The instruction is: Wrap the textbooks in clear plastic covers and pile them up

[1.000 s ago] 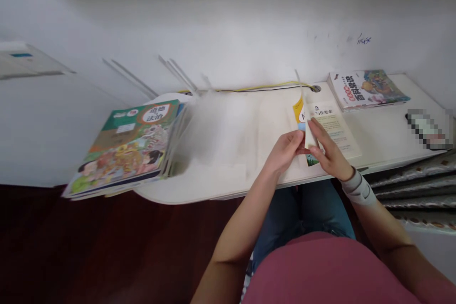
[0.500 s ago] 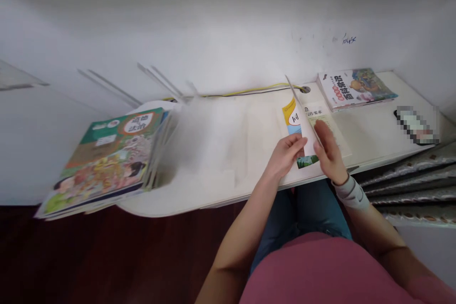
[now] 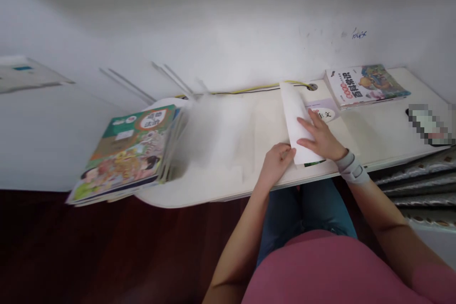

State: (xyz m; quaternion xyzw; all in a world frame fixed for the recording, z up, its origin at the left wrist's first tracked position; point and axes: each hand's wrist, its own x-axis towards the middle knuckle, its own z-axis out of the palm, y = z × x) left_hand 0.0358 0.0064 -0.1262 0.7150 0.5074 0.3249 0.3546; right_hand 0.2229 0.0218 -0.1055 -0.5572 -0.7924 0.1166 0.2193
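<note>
An open book (image 3: 331, 115) lies on the white desk (image 3: 228, 152) in front of me. A white page (image 3: 295, 114) of it is turned over to the left and now covers the coloured cover. My right hand (image 3: 320, 137) lies flat on that page with fingers spread. My left hand (image 3: 276, 164) grips the page's lower left edge at the desk's front. A grey band wraps my right wrist.
A stack of colourful schoolbooks (image 3: 131, 152) overhangs the desk's left end. Another book pile (image 3: 366, 85) sits at the back right. A yellow cable (image 3: 249, 89) runs along the wall. A blurred-out object (image 3: 429, 123) lies at the right edge.
The page stood upright between my hands and has swung over to the left. My right hand moved from the page's edge onto its flat face.
</note>
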